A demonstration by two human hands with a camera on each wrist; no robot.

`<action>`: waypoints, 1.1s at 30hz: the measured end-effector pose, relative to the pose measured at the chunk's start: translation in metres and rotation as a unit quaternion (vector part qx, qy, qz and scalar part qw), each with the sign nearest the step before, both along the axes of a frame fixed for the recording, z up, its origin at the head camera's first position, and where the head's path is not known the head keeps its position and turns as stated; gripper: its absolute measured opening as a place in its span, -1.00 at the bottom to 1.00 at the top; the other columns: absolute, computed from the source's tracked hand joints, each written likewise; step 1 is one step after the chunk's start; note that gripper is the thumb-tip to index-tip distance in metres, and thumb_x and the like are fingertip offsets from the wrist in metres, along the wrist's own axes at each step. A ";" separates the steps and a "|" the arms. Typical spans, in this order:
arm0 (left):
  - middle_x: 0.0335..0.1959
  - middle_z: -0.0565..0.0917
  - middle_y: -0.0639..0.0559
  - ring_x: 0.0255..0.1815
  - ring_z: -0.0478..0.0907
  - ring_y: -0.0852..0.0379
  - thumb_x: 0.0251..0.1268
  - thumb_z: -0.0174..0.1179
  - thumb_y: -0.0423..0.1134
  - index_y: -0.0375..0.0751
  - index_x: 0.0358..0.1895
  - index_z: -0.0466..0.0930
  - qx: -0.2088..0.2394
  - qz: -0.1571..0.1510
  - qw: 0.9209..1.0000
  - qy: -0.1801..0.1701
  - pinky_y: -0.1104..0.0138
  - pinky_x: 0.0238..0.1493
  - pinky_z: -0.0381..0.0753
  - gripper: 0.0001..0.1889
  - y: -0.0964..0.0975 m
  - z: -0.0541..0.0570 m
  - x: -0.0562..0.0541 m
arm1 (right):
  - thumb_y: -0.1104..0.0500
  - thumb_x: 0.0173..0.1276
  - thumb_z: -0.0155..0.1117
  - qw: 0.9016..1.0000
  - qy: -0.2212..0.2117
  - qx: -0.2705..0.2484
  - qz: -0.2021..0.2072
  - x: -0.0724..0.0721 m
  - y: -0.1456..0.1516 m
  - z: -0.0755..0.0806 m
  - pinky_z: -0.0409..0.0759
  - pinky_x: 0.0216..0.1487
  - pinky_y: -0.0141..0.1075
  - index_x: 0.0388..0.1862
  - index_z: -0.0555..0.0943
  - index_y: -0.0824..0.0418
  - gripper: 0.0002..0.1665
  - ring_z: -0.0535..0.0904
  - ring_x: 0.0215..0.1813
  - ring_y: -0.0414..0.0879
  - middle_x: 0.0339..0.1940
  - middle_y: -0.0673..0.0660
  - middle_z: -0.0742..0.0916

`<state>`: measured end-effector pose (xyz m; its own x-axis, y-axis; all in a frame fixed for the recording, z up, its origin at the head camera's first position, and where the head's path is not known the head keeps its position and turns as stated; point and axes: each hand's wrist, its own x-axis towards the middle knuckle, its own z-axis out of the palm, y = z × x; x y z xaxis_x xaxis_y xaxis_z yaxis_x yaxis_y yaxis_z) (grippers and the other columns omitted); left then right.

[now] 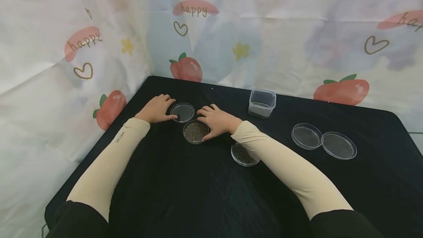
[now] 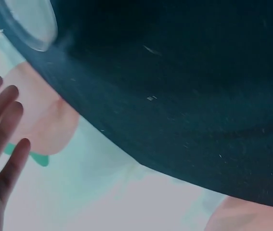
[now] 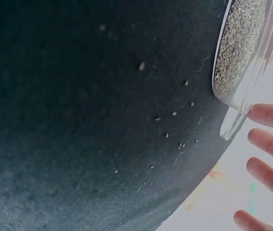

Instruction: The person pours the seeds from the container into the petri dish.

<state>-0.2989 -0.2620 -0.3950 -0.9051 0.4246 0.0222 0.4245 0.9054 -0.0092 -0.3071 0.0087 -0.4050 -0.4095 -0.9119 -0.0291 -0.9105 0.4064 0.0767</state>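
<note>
At the table's far left, my left hand (image 1: 158,108) has its fingers spread at the left side of an empty clear round dish or lid (image 1: 184,111). The thumb lies at its lower rim, and the fingers look straight in the left wrist view. Just in front is a clear round dish (image 1: 191,133) full of small brownish grains. My right hand (image 1: 220,121) reaches around the right side of that dish, thumb at the near rim and index finger at the far rim. In the right wrist view, one fingertip meets the edge of the grain-filled dish (image 3: 240,48), with the other fingers spread loosely.
Another dish of dark grains (image 1: 242,154) lies partly under my right forearm. A square clear tub (image 1: 262,102) with grains at its bottom stands at the back. Two clear round pieces, a dish (image 1: 306,136) and a lid (image 1: 339,145), lie at right. Loose grains (image 3: 175,114) dot the black cloth.
</note>
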 end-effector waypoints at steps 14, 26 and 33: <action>0.11 0.47 -0.23 0.08 0.44 -0.14 -0.03 0.19 0.39 -0.30 0.30 0.33 -0.046 -0.023 0.998 -0.028 0.02 0.19 0.41 -0.04 0.006 -0.010 -0.018 | -0.41 0.04 0.28 1.000 -0.020 -0.009 -0.012 0.000 -0.001 -0.003 0.19 0.36 0.10 0.24 0.48 0.19 -0.06 0.29 0.34 0.05 0.28 0.18 0.45; 0.27 0.39 -0.26 0.25 0.36 -0.16 -0.09 0.17 0.46 -0.34 0.36 0.23 -0.087 -0.012 0.995 -0.053 0.01 0.30 0.32 0.08 0.007 -0.026 -0.028 | -0.42 0.02 0.28 1.000 -0.024 -0.006 -0.014 0.000 -0.002 -0.003 0.21 0.35 0.09 0.23 0.48 0.18 -0.05 0.30 0.34 0.04 0.28 0.17 0.46; 0.21 0.43 -0.26 0.21 0.38 -0.16 -0.11 0.23 0.42 -0.37 0.28 0.33 -0.072 0.006 0.996 -0.060 0.00 0.28 0.35 0.02 0.012 -0.024 -0.030 | -0.42 0.01 0.30 1.000 -0.025 -0.010 -0.015 0.001 -0.001 -0.002 0.24 0.33 0.06 0.21 0.50 0.19 -0.06 0.31 0.32 0.03 0.26 0.17 0.47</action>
